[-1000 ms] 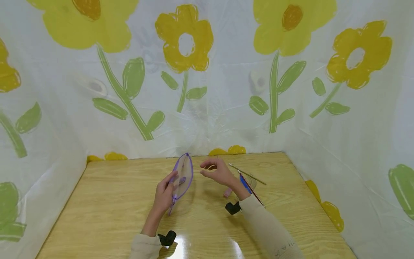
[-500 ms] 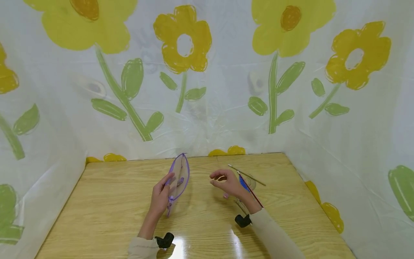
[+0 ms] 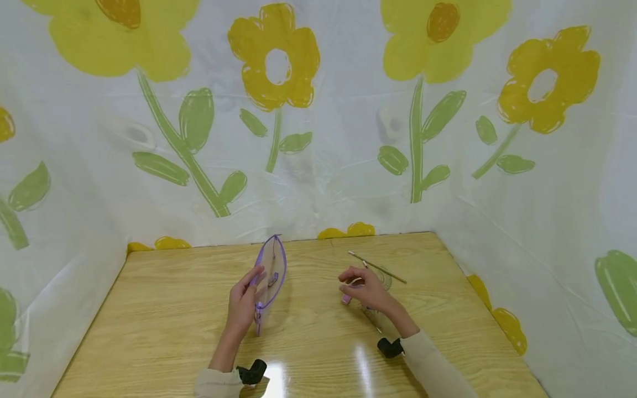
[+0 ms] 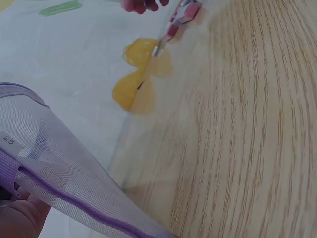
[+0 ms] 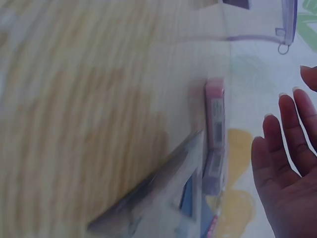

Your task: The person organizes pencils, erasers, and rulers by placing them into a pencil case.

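Head view: left hand (image 3: 244,307) pinches mesh pouch (image 3: 271,276) upright, mouth accessible; right hand (image 3: 365,287), grip spread, hovers over pink eraser (image 3: 346,298) right of pouch.

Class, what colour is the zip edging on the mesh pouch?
Purple on the mesh pouch; clearest in the left wrist view.

one mesh pouch (image 3: 271,273), one eraser (image 5: 215,131), two hands (image 3: 242,304)

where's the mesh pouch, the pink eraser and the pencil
pouch (image 3: 272,276), head view, on its clear mesh side.
eraser (image 5: 215,111), right wrist view, on its pink sleeve.
pencil (image 3: 383,270), head view, on the middle of its shaft.
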{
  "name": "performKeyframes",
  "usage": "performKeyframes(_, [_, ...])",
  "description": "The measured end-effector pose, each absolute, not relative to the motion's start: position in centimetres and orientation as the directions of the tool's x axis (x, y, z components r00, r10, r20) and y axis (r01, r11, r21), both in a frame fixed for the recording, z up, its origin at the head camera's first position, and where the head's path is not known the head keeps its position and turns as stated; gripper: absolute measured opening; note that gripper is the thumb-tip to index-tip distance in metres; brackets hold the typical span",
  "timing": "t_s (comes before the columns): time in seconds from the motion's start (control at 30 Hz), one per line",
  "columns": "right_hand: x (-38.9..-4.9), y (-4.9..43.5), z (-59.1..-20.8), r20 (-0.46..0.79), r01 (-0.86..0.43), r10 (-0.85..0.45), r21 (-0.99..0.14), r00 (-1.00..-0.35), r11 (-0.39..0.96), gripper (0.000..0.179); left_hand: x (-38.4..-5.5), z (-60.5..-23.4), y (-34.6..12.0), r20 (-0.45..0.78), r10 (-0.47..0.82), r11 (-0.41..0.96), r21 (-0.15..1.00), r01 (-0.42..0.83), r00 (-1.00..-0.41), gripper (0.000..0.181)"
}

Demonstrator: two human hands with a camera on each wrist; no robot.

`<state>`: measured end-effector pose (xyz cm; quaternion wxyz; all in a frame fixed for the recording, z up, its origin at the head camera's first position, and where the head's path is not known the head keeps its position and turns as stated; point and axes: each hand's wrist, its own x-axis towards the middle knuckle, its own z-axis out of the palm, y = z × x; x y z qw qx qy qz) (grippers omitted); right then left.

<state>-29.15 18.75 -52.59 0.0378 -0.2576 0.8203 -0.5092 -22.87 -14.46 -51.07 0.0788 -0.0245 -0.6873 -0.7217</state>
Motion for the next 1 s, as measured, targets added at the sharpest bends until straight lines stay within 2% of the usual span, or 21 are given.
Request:
performKeyframes(0.2, [-28.8, 19.9, -52.9, 0.177, -0.366, -0.476, -0.867, -0.861, 0.339, 0.028, -22.8, -51.0, -14.5, 0.155, -0.076, -0.056, 0.986, 0.16, -0.985, 0.05])
performKeyframes(0.4, [-28.4, 20.4, -52.9, 0.166, -0.37, -0.458, -0.837, -0.874, 0.404, 0.033, -22.6, -50.9, -14.5, 0.167, -0.089, -0.041, 0.984, 0.171, -0.982, 0.049])
performKeyframes(0.63, [-28.0, 21.0, -53.3, 0.216, -0.419, -0.423, -0.772, -0.88, 0.478, 0.029, -21.7, -51.0, -14.3, 0.14, -0.119, -0.011, 0.99, 0.143, -0.983, 0.049])
performKeyframes(1.0, [-27.8, 21.2, -53.0, 0.148, -0.373, -0.4, -0.729, -0.904, 0.574, 0.031, -21.1, -50.9, -14.3, 0.138, -0.113, 0.009, 0.99, 0.138, -0.984, 0.049])
